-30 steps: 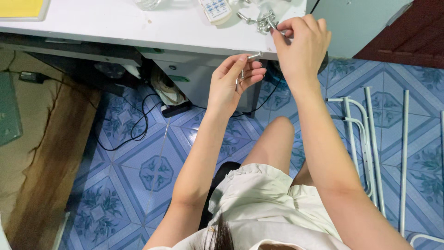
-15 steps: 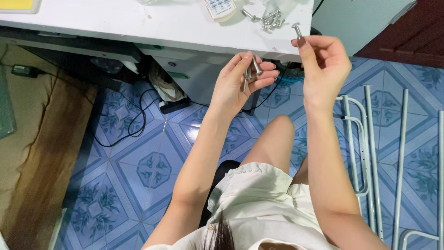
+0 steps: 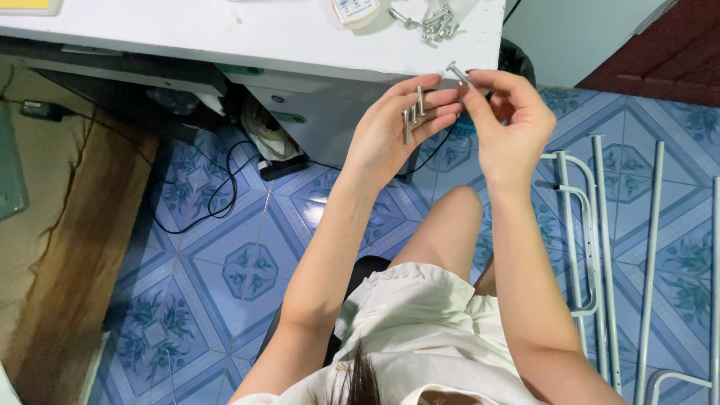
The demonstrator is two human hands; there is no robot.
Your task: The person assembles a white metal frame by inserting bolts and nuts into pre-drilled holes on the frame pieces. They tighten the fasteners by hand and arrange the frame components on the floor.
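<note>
Bolts (image 3: 413, 112) lie gripped in the left hand (image 3: 390, 135). At its 2 o'clock, the right hand (image 3: 510, 124) pinches one bolt (image 3: 455, 72).

White table (image 3: 247, 34) across the top of the frame, edge running from upper left to upper centre. On it, top centre: a heap of silver bolts (image 3: 431, 22), just left of that a small white box (image 3: 354, 10); yellow pad (image 3: 26, 6) at the far upper left corner. Below, blue patterned tile floor (image 3: 225, 270) carrying black cables (image 3: 217, 191) left of centre and white metal tubes (image 3: 607, 247) along the right side.
</note>
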